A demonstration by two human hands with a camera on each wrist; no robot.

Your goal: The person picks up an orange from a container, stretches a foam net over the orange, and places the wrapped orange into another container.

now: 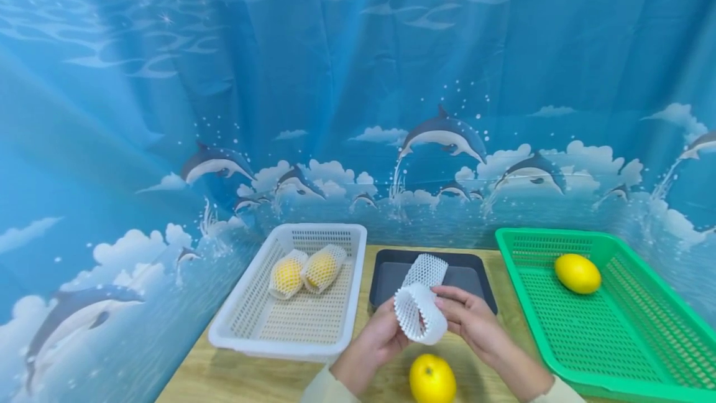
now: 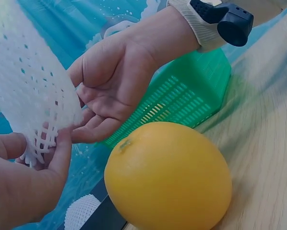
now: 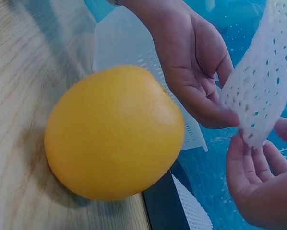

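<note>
A white foam net sleeve [image 1: 416, 313] is held up between both hands, its round mouth spread wide and facing me. My left hand [image 1: 385, 333] grips the sleeve's left side; in the left wrist view that hand [image 2: 28, 182] pinches the edge between thumb and fingers. From the other side my right hand [image 1: 472, 321] holds it, with the fingers [image 3: 246, 158] on one face and the thumb on the other in the right wrist view. Just below the hands, a bare yellow lemon-like fruit [image 1: 432, 379] sits on the wooden table.
Another foam net sleeve [image 1: 427, 270] lies in the dark grey tray [image 1: 386, 261] behind the hands. To the left, a white basket [image 1: 229, 336] has two net-wrapped yellow fruits [image 1: 322, 268]. A green basket [image 1: 559, 328] on the right contains one bare yellow fruit [image 1: 578, 273].
</note>
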